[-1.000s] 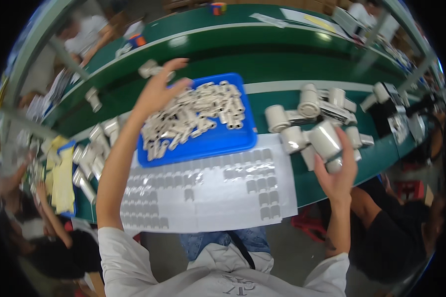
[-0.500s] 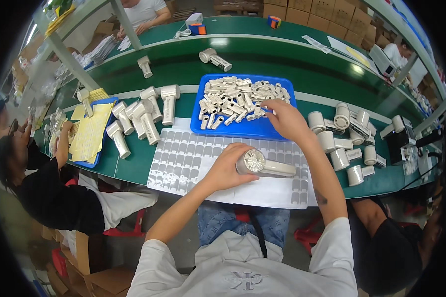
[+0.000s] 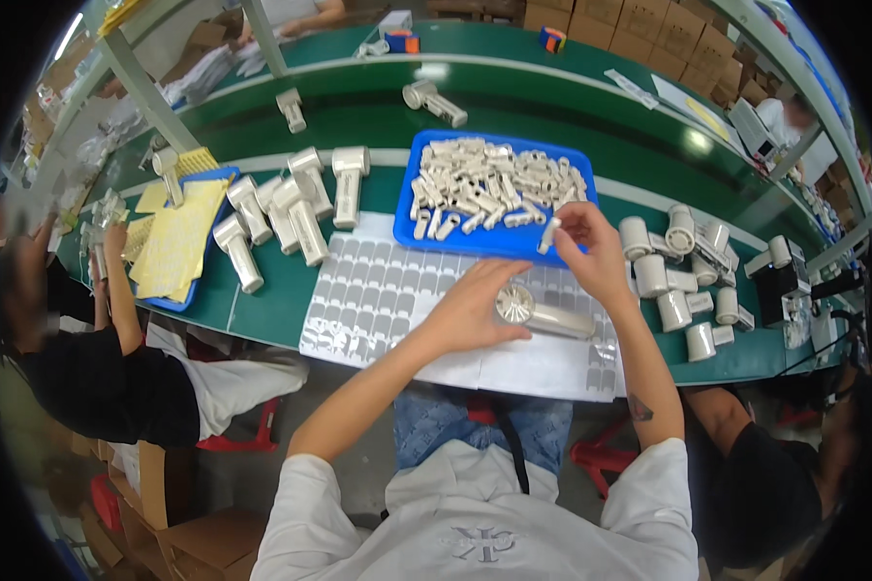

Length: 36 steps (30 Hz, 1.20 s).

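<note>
A white handheld fan point(image 3: 564, 321) with a round ribbed head lies on its side on a sheet of grey stickers point(image 3: 358, 302) in front of me. My left hand point(image 3: 470, 308) curves round the fan's head, thumb on the near side and fingers on the far side. Between the thumb and fingers of my right hand point(image 3: 593, 254) is a small, elongated white plastic piece point(image 3: 549, 235). That hand is over the near right edge of a blue tray point(image 3: 405, 230), which holds a heap of similar small pieces point(image 3: 484, 184).
Several white fans point(image 3: 300, 218) lie left of the tray, and more fans point(image 3: 673, 281) stand to the right. Yellow papers point(image 3: 179, 247) cover another tray at the left. A co-worker in black point(image 3: 97, 387) sits there. Black equipment point(image 3: 780, 290) stands at the far right.
My right hand has drawn back from the heap towards me, bringing a small white piece out. The fan and my left hand have shifted slightly right in view, and the whole view has moved a little.
</note>
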Each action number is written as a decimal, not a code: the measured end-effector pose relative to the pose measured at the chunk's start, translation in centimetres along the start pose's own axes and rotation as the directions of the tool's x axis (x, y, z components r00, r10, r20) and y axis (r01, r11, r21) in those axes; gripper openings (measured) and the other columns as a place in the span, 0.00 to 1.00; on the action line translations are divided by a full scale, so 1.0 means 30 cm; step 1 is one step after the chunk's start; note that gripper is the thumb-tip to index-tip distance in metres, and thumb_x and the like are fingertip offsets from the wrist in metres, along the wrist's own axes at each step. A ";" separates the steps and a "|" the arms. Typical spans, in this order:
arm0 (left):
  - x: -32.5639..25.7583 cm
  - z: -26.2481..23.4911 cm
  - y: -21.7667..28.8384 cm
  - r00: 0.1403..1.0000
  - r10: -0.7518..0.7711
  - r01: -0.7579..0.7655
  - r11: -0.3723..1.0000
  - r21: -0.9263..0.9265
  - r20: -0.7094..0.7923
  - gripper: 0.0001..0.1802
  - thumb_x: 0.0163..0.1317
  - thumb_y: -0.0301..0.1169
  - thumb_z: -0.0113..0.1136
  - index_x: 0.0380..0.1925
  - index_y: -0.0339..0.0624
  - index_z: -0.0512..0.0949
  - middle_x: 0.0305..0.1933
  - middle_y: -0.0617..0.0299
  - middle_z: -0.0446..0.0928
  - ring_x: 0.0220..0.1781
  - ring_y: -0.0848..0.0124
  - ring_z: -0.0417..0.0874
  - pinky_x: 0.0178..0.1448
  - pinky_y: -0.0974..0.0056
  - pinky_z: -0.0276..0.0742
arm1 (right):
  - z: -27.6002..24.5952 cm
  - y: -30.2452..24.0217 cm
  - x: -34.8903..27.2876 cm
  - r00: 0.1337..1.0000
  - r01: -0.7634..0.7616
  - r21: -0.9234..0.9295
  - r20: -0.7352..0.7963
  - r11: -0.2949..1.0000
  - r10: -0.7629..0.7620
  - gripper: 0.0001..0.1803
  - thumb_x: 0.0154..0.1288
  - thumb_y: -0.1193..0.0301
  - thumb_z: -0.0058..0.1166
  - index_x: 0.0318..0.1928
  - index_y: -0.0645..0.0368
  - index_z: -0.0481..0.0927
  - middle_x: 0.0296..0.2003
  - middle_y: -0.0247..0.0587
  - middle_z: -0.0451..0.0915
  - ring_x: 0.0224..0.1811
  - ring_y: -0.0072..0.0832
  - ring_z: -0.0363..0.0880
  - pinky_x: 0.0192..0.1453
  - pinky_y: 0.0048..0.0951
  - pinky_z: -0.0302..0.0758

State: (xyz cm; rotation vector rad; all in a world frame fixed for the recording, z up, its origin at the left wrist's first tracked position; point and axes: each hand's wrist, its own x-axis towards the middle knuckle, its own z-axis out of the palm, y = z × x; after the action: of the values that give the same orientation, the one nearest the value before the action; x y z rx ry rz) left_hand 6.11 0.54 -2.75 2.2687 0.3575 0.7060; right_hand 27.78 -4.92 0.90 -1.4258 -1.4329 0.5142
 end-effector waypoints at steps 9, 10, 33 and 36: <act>0.056 0.020 0.017 0.989 -0.055 0.050 0.998 0.039 0.137 0.33 0.41 0.37 0.77 0.51 0.45 0.78 0.48 0.59 0.79 0.54 0.56 0.77 0.59 0.55 0.73 | -0.014 0.003 -0.299 1.000 0.030 -0.198 0.009 0.980 -0.029 0.13 0.57 0.78 0.60 0.44 0.63 0.81 0.38 0.43 0.84 0.41 0.32 0.84 0.48 0.31 0.80; 0.057 0.026 0.014 0.990 -0.056 0.050 0.998 0.048 0.127 0.32 0.41 0.36 0.77 0.50 0.45 0.78 0.48 0.59 0.79 0.54 0.56 0.77 0.59 0.55 0.73 | -0.014 -0.006 -0.307 0.999 0.038 -0.257 0.009 0.966 -0.037 0.12 0.57 0.78 0.60 0.43 0.63 0.82 0.38 0.44 0.84 0.41 0.34 0.84 0.47 0.32 0.81; 0.062 0.077 0.082 0.948 -0.300 0.301 0.953 -0.001 -0.111 0.34 0.55 0.46 0.70 0.59 0.44 0.71 0.61 0.48 0.69 0.57 0.51 0.78 0.55 0.55 0.76 | 0.019 0.091 -0.356 0.950 -0.133 0.496 -0.182 0.858 0.252 0.13 0.70 0.77 0.52 0.53 0.64 0.73 0.48 0.38 0.76 0.53 0.23 0.73 0.60 0.25 0.67; 0.071 0.050 0.118 0.957 -0.279 0.286 0.953 0.100 -0.080 0.38 0.54 0.52 0.69 0.59 0.41 0.70 0.57 0.44 0.71 0.56 0.52 0.78 0.54 0.55 0.76 | 0.024 0.038 -0.336 0.912 -0.134 0.582 -0.245 0.802 0.330 0.13 0.71 0.76 0.51 0.54 0.65 0.72 0.48 0.39 0.77 0.53 0.22 0.72 0.60 0.25 0.67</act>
State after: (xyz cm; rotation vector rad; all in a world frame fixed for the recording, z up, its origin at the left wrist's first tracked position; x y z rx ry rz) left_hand 8.90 -1.83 -0.30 2.2376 0.7533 0.6235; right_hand 25.66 -13.66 -3.85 -1.1417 -0.7390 0.7371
